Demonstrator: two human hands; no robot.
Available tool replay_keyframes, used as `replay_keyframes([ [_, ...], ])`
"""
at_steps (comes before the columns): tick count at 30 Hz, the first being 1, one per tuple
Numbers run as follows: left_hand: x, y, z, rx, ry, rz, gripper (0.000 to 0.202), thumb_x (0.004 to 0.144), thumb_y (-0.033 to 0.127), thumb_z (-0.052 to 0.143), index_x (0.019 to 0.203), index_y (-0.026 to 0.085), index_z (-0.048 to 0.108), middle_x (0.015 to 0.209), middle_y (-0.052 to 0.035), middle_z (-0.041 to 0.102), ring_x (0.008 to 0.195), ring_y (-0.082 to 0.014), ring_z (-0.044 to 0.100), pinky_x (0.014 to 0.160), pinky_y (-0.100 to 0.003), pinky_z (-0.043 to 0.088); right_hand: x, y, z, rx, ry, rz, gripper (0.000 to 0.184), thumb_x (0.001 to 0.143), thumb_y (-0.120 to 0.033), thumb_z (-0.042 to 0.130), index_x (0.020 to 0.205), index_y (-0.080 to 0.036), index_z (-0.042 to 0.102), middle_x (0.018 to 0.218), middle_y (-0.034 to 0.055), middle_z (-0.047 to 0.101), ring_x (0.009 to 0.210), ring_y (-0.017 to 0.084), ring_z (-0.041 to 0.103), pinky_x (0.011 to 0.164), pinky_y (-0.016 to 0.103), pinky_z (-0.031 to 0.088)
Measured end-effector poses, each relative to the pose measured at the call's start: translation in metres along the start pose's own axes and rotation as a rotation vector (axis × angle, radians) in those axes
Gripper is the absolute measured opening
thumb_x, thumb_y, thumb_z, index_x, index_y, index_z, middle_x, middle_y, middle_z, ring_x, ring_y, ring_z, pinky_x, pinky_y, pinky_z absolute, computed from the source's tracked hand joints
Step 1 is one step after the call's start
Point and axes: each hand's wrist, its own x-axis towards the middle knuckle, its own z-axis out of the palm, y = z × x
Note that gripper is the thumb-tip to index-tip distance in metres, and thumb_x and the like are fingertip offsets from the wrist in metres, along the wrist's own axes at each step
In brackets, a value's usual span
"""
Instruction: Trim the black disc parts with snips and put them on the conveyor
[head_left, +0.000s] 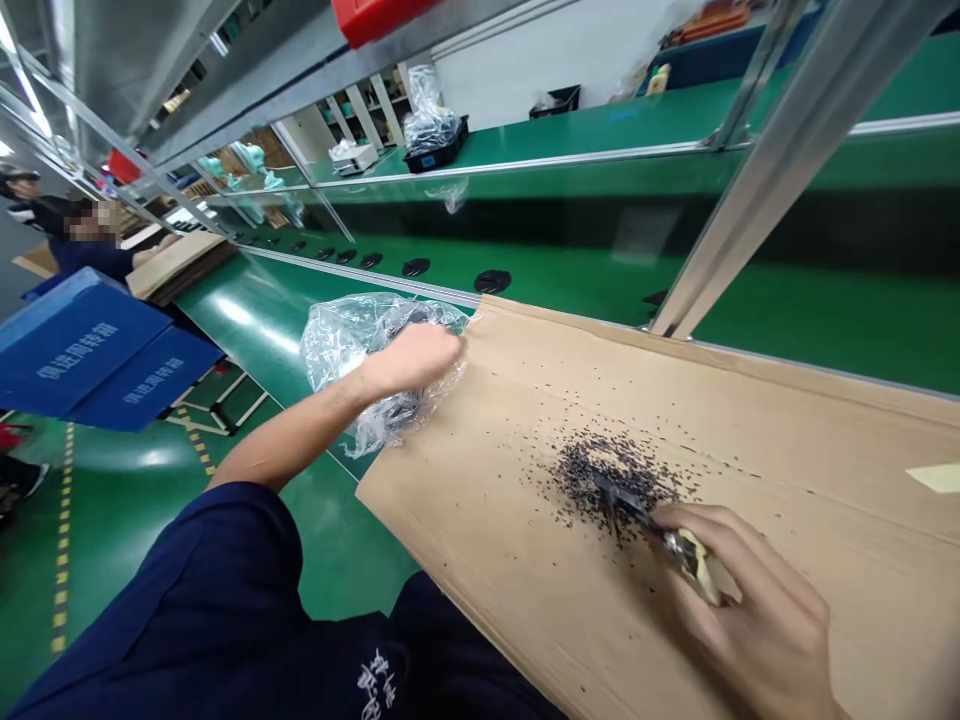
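Note:
My right hand point(750, 590) is closed around nippers point(686, 550) with pale yellow on the handle. Their dark front end reaches over a scatter of small black bits point(585, 470) on a brown cardboard sheet point(810, 540). Whether a dark part sits in the jaws, I cannot tell. On the other side, my left hand point(420, 355) is a fist over a clear plastic bag point(337, 340) with dark pieces inside. The bag lies at the cardboard's left end, partly on the green bench. What the left fingers hold, if anything, is hidden.
A metal post point(780, 190) rises behind the cardboard. Round black pieces point(493, 281) form a row along the green surface beyond. Blue boxes point(97, 350) stand at the left, near two people. A black tray point(439, 150) holds plastic bags farther back.

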Motion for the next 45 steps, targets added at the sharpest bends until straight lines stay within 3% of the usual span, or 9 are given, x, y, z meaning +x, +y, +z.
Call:
replay_keyframes([
  [4,0.014,-0.050,0.013,0.076,-0.006,-0.153,0.016,0.095,0.022,0.065,0.095,0.008,0.071,0.099,-0.0187,0.072,0.103,-0.0314,0.071,0.091,-0.045,0.058,0.004,-0.004,0.000,0.000,0.029,0.078,0.019,0.089,-0.012,0.066,0.101,-0.026,0.064,0.088,0.0042,0.071,0.075,0.020,0.069,0.069,0.034,0.054],
  [10,0.029,-0.055,0.047,0.066,0.014,-0.213,0.038,0.099,0.039,0.065,0.128,0.014,0.062,0.128,-0.0108,0.066,0.112,-0.0225,0.067,0.097,-0.044,0.060,0.004,-0.008,0.002,0.034,0.082,0.243,0.005,0.092,-0.023,0.068,0.096,-0.024,0.065,0.086,0.0032,0.071,0.071,0.019,0.068,0.066,0.031,0.055],
  [14,0.025,-0.059,0.042,0.057,0.102,-0.188,0.012,0.096,0.022,0.064,0.098,0.011,0.070,0.098,-0.0135,0.074,0.099,-0.0295,0.073,0.089,-0.045,0.060,0.005,-0.009,0.001,0.163,0.094,0.452,0.009,0.091,-0.032,0.070,0.090,-0.024,0.067,0.080,0.0018,0.069,0.070,0.018,0.066,0.064,0.030,0.054],
  [18,-0.014,-0.059,0.014,0.010,0.273,-0.073,0.019,0.095,0.023,0.058,0.076,0.020,0.062,0.062,-0.0058,0.064,0.079,-0.0294,0.072,0.074,-0.040,0.058,0.009,-0.010,-0.003,0.369,0.046,0.677,0.019,0.087,-0.039,0.074,0.082,-0.023,0.066,0.073,0.0007,0.064,0.065,0.017,0.058,0.060,0.029,0.049],
  [21,-0.052,-0.040,-0.005,-0.106,0.429,0.064,0.013,0.096,0.038,0.057,0.090,0.031,0.066,0.073,-0.0001,0.067,0.074,-0.0240,0.070,0.069,-0.038,0.059,0.010,-0.008,-0.004,0.592,0.055,0.845,0.032,0.079,-0.049,0.080,0.077,-0.021,0.062,0.070,-0.0001,0.060,0.066,0.016,0.055,0.061,0.029,0.047],
  [24,-0.080,0.010,-0.003,-0.666,0.605,0.443,0.033,0.093,0.032,0.068,0.125,0.042,0.068,0.100,0.0001,0.075,0.081,-0.0211,0.072,0.072,-0.040,0.064,0.010,-0.008,-0.003,0.789,0.033,0.971,0.042,0.072,-0.056,0.083,0.076,-0.022,0.059,0.066,-0.0028,0.054,0.060,0.013,0.047,0.057,0.029,0.044],
  [28,-0.078,0.097,0.024,-1.068,0.487,0.746,0.046,0.097,0.010,0.062,0.135,0.035,0.067,0.106,-0.0046,0.074,0.091,-0.0160,0.070,0.069,-0.030,0.062,0.011,-0.014,0.000,0.935,0.022,1.049,0.047,0.065,-0.055,0.089,0.070,-0.022,0.055,0.062,-0.0051,0.050,0.054,0.010,0.041,0.052,0.028,0.039],
  [31,-0.058,0.135,0.043,-1.170,0.504,0.788,0.037,0.097,0.005,0.058,0.120,0.028,0.075,0.102,-0.0047,0.070,0.093,-0.0133,0.068,0.075,-0.026,0.060,0.011,-0.016,0.000,1.028,0.025,1.087,0.046,0.063,-0.052,0.091,0.069,-0.021,0.057,0.061,-0.0054,0.051,0.054,0.009,0.042,0.052,0.026,0.039],
  [45,-0.044,0.152,0.081,-1.078,0.758,0.696,0.047,0.093,0.004,0.062,0.129,0.034,0.070,0.101,-0.0026,0.067,0.092,-0.0139,0.065,0.073,-0.027,0.057,0.007,-0.012,0.005,1.004,0.154,1.127,0.042,0.065,-0.045,0.092,0.092,-0.022,0.071,0.089,0.0017,0.075,0.090,0.020,0.070,0.087,0.038,0.058],
])
